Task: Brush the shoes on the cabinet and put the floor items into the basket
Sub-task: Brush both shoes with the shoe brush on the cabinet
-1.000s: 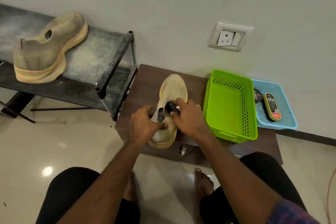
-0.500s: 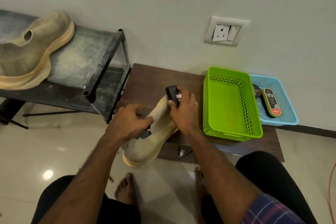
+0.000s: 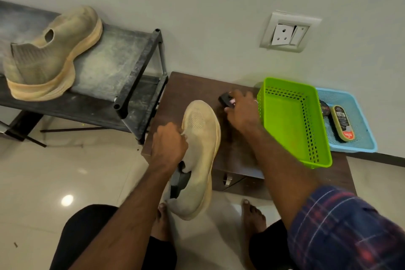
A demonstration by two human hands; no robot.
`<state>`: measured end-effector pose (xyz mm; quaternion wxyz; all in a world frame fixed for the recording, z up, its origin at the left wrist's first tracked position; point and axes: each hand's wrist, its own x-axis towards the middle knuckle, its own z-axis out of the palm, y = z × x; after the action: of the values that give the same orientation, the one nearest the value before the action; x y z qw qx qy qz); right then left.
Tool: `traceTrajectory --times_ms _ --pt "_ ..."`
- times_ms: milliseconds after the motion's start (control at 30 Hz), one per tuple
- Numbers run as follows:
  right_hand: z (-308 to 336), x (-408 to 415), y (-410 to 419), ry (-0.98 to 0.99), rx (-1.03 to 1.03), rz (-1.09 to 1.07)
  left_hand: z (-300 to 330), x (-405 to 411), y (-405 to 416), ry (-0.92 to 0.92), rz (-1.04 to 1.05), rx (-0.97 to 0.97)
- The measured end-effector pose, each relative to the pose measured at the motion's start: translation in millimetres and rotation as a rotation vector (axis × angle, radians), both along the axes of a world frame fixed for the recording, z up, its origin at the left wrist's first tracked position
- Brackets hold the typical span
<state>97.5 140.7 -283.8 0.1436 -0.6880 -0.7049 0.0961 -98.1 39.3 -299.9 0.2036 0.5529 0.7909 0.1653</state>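
My left hand (image 3: 168, 144) grips a dusty beige shoe (image 3: 198, 155) at its collar and holds it tilted over the front edge of the low brown cabinet (image 3: 192, 87), its heel hanging above the floor. My right hand (image 3: 242, 109) holds a small black brush (image 3: 225, 99) low over the cabinet top, beside the shoe's toe and just left of the green basket (image 3: 293, 120). A second beige shoe (image 3: 54, 55) lies on the dark rack (image 3: 122, 55) at the left.
A blue tray (image 3: 359, 120) behind the green basket holds a polish tin (image 3: 324, 108) and a longer brush (image 3: 341, 123). A wall socket (image 3: 289, 32) sits above the cabinet. My bare feet (image 3: 254, 215) rest on the glossy tiled floor below the shoe.
My right hand has carried the black brush off the shoe to the right, toward the green basket. My left hand has lowered the shoe's heel further over the cabinet's front edge.
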Motion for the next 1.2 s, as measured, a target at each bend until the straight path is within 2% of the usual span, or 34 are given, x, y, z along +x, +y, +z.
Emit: traceTrajectory --times_ms 67,167,233,300,433,500,567,633,733,833,900,967,1033,1100,1200 --pt "7 5 -4 0.219 0.026 -0.050 0 -1 2 -0.032 0.011 0.000" --pt "14 -24 -49 0.377 0.165 0.130 -3 1 7 -0.023 0.015 0.013" --pt "5 -37 -75 0.303 0.138 0.308 -2 5 7 0.016 -0.004 0.035" --pt "-10 -37 -78 0.207 0.082 0.326 1 7 5 0.029 -0.022 0.052" --pt "-9 -22 -40 0.123 0.063 0.013 3 8 3 0.001 0.001 0.055" --pt "1 -19 -35 0.164 0.091 -0.055 1 5 4 -0.042 0.030 0.046" --pt "6 -24 -55 0.230 0.105 0.061 1 4 7 -0.081 0.041 0.049" --pt "0 -29 -87 0.138 0.065 0.248 2 6 8 -0.061 0.038 0.059" --pt "1 -24 -109 -0.004 -0.008 0.279 8 11 8 -0.087 0.031 0.084" --pt "20 -8 -111 -0.034 -0.125 0.382 12 11 6 -0.143 0.070 0.080" --pt "35 7 -109 0.023 -0.279 0.488 13 11 4 -0.165 0.075 0.066" --pt "45 18 -99 0.160 -0.388 0.466 13 10 4 -0.184 0.089 0.064" --pt "42 20 -93 0.238 -0.270 0.364 14 9 5 -0.200 0.095 0.088" --pt "31 11 -96 0.153 -0.152 0.347 19 10 6 -0.223 0.106 0.118" --pt "25 8 -104 0.076 -0.182 0.426 20 17 15 -0.219 0.129 0.136"
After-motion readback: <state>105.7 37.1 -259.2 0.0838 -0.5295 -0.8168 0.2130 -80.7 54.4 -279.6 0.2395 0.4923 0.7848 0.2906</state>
